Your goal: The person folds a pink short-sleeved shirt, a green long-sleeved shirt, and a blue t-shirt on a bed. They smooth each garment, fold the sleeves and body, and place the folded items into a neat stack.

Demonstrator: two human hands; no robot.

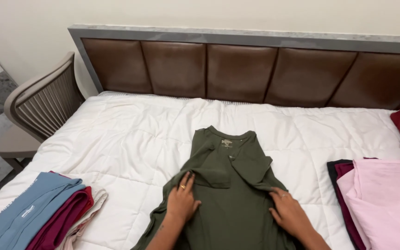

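Olive shirt (228, 185) on white quilt (130, 134), left hand (181, 201) and right hand (290, 213) flat, fingers spread, pressing its folded sides

1. The olive-green shirt (223, 185) is soft, matt knit cloth, lightly creased.
2. The white quilt (130, 134) on the bed is puffy stitched fabric, matt.
3. The headboard (237, 69) has brown padded panels with a faint leather-like sheen, set in a grey, stone-look frame.
4. The chair (42, 104) looks like smooth, matt beige wood.
5. The folded stacks, blue and maroon (38, 215), pink and dark (376, 199), are plain matt cloth.
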